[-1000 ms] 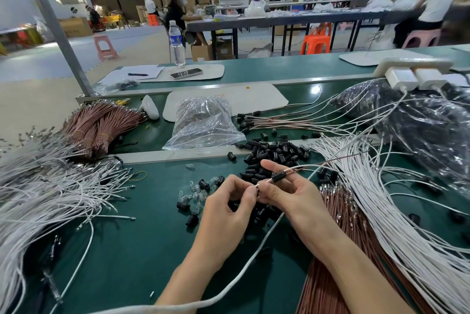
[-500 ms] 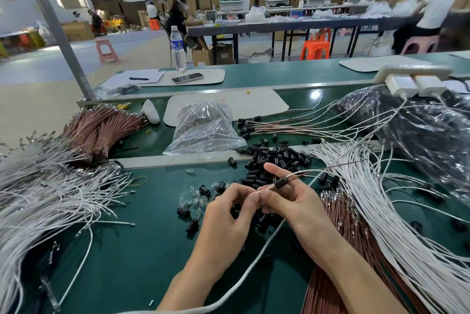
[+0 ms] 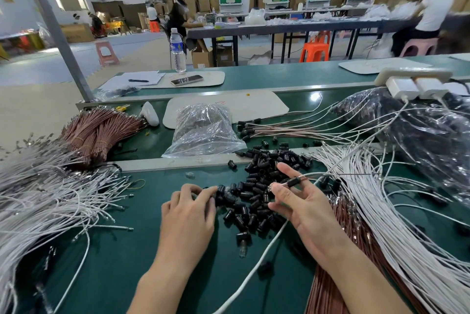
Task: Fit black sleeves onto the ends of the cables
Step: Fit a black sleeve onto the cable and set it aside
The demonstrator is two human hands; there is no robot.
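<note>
Green bench top (image 3: 122, 257), your station, items listed from the work piece outward. Brown cable (image 3: 330, 175): one, its end pinched in your right hand (image 3: 302, 204) between thumb and fingers, the remaining fingers loosely spread, the cable running off to the right. Black sleeve (image 3: 296, 182): one, sitting on that cable just behind its metal tip, above the middle of the bench. Sleeve pile (image 3: 267, 168): loose black sleeves, heaped just left of and beyond that hand. Your left hand (image 3: 188, 212): palm down at the pile's near-left edge, fingers curled, tips touching sleeves; whether they pinch one cannot be told. White cord (image 3: 254, 265): one thick length, passing under your right hand toward the near edge. White cables (image 3: 386, 214): a fan on the right, with more brown cables (image 3: 340, 250) beneath them. Sleeved cables (image 3: 284, 130): a row lying beyond the pile. Clear bag (image 3: 203, 133): crumpled, far side of the pile. White cable heap (image 3: 38, 199): left side, with brown bundles (image 3: 101, 130) beyond it. Dark bag (image 3: 419, 133): far right.
</note>
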